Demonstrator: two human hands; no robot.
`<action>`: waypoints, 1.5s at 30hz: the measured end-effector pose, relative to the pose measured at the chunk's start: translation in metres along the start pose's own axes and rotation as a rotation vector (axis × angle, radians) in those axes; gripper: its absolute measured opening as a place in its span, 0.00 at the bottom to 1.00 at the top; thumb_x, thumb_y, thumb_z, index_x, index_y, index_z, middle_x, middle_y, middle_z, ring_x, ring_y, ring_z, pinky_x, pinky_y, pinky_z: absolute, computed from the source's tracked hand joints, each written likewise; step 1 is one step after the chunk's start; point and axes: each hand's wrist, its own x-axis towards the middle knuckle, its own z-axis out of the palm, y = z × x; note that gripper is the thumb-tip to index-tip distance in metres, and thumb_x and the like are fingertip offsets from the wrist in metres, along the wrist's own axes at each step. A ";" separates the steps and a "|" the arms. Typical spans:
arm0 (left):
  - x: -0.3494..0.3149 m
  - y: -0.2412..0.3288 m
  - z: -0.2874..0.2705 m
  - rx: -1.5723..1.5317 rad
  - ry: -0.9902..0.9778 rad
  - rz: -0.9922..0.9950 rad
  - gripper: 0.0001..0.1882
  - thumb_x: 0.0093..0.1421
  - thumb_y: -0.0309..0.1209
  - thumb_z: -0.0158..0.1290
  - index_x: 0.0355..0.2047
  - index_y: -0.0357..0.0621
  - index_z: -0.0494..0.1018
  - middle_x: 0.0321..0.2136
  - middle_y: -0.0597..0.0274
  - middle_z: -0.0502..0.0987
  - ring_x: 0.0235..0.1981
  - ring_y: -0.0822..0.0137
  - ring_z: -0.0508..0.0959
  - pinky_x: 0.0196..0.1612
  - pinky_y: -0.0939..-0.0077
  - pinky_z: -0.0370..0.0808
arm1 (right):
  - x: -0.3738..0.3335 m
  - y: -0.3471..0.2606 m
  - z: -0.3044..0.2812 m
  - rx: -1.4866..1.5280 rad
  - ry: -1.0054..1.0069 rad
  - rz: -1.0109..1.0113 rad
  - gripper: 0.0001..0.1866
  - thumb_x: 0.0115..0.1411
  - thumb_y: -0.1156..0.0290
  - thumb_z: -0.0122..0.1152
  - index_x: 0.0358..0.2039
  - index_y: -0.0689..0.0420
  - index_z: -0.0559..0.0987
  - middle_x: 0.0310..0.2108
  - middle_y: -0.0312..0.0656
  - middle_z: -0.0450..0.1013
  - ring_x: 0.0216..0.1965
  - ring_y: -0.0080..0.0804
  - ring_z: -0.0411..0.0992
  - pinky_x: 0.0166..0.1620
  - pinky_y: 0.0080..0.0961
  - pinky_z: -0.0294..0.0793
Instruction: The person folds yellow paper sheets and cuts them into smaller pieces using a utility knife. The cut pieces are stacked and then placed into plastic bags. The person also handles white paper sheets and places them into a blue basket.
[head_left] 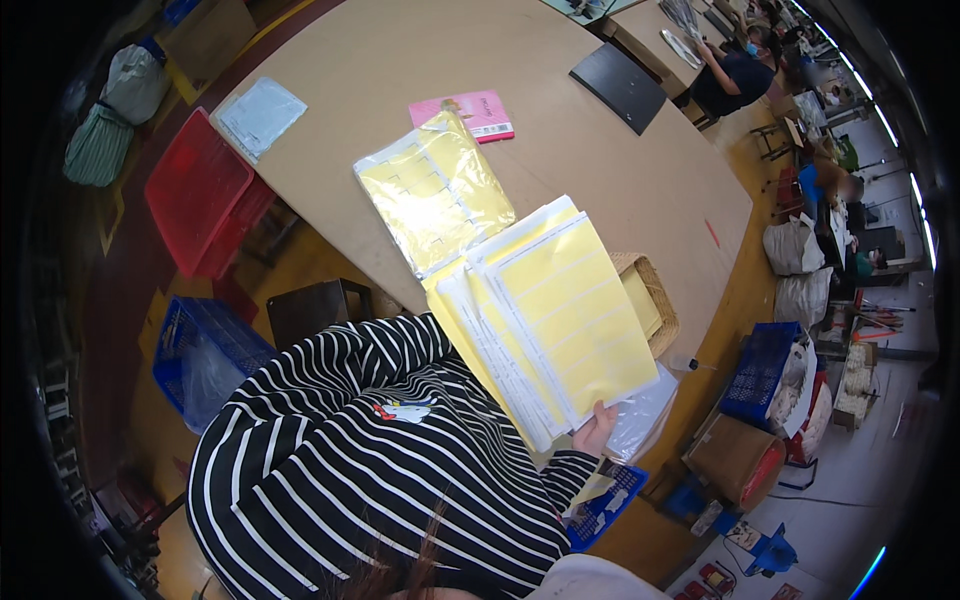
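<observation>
The right hand (pixel 595 430) has hold of the yellow sheets (pixel 575 320) by the bottom right corner, with its fingers pinching there. The left hand is hidden, so I cannot tell what its fingers do; the left sleeve (pixel 430 338) goes in behind the sheets.

The sheets are up over the near edge of the surface (pixel 540 60), in front of the striped top (pixel 400 450). One sheet should be light and bendy, but the whole pile may feel a bit heavy and sag. The tops look a little shiny, so they could slide apart, and corners could crease. Two opposite edges, with flat fingers under the pile, seem the best hold.

They are yellow with white edges and thin lines, and the left side is spread out in uneven steps. Past them lie a shiny yellow pack (pixel 430 190) in clear wrap and a pink packet (pixel 490 112).
</observation>
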 end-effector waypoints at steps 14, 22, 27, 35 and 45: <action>0.032 -0.005 -0.002 0.862 0.078 0.185 0.23 0.53 0.48 0.52 0.47 0.54 0.74 0.66 0.46 0.42 0.67 0.45 0.36 0.61 0.31 0.34 | 0.004 0.000 0.007 -0.193 0.249 0.216 0.25 0.56 0.76 0.59 0.53 0.67 0.65 0.49 0.47 0.69 0.48 0.39 0.70 0.52 0.34 0.68; 0.037 -0.062 -0.074 1.081 -0.067 0.162 0.36 0.56 0.29 0.48 0.65 0.46 0.47 0.68 0.56 0.40 0.68 0.60 0.46 0.63 0.45 0.52 | 0.008 0.028 -0.040 -0.167 0.188 0.395 0.24 0.56 0.79 0.57 0.54 0.66 0.65 0.49 0.47 0.69 0.47 0.41 0.70 0.51 0.33 0.70; 0.034 -0.054 -0.085 0.854 -0.017 0.298 0.37 0.58 0.26 0.42 0.66 0.49 0.40 0.68 0.56 0.40 0.66 0.55 0.50 0.64 0.54 0.55 | 0.032 0.054 -0.044 -0.194 0.043 0.484 0.24 0.56 0.78 0.57 0.53 0.66 0.65 0.48 0.49 0.70 0.46 0.40 0.71 0.48 0.32 0.73; 0.041 -0.053 -0.107 0.900 -0.187 0.259 0.29 0.67 0.42 0.31 0.66 0.64 0.37 0.68 0.75 0.37 0.67 0.59 0.49 0.64 0.47 0.53 | 0.104 0.091 -0.021 -0.160 -0.093 0.576 0.23 0.57 0.77 0.57 0.54 0.65 0.66 0.48 0.48 0.70 0.46 0.39 0.72 0.47 0.32 0.74; 0.034 -0.060 -0.137 1.082 -0.210 0.385 0.32 0.64 0.27 0.32 0.67 0.60 0.38 0.67 0.70 0.46 0.53 0.60 0.71 0.51 0.70 0.72 | 0.147 0.106 0.002 -0.154 -0.075 0.462 0.24 0.60 0.75 0.55 0.55 0.66 0.63 0.50 0.49 0.68 0.48 0.42 0.71 0.50 0.35 0.72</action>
